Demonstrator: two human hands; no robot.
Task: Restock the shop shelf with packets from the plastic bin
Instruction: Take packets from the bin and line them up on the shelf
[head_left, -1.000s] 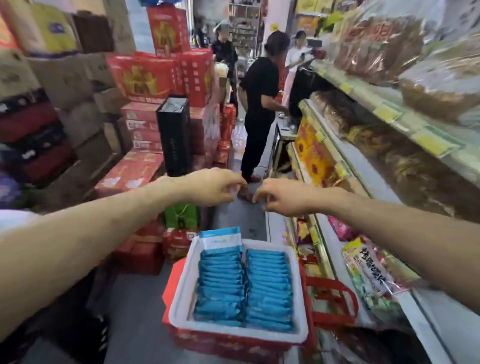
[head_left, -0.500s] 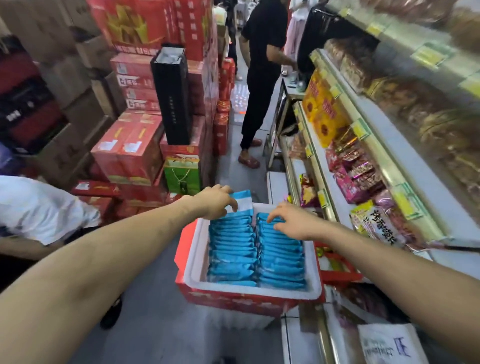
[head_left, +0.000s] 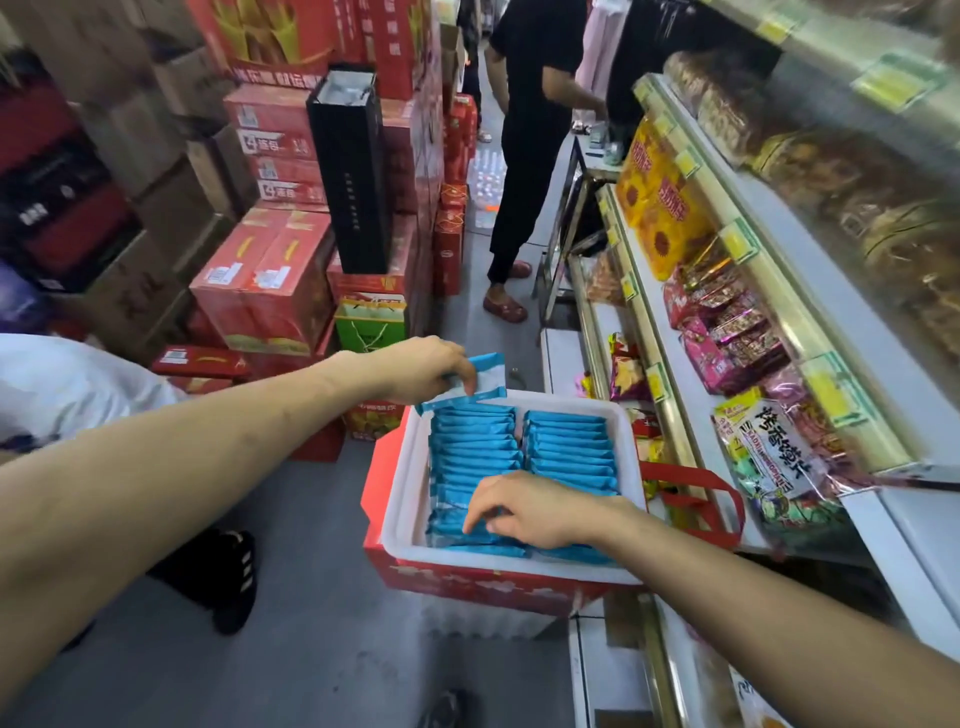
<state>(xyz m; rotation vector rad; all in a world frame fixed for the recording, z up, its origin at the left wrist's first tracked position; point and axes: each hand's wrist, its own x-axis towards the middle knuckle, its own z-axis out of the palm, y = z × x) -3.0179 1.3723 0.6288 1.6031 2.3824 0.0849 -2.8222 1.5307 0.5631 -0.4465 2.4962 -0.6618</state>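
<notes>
Pinching glossy blue packet (head_left: 482, 378), left hand (head_left: 422, 368)

Even indoor light, wide-angle bending at edges, upper right corner blurred

Only one cam here: head-worn, wide-angle, looking forward and down the aisle. It's hovering close above the plastic bin (head_left: 400, 467), with the shop shelf (head_left: 769, 312) running along its right side. The edges are blurring, probably from lens distortion.

red cartons (head_left: 265, 280) stacked left | black box (head_left: 353, 171) upright | person (head_left: 524, 130) standing in aisle
</notes>
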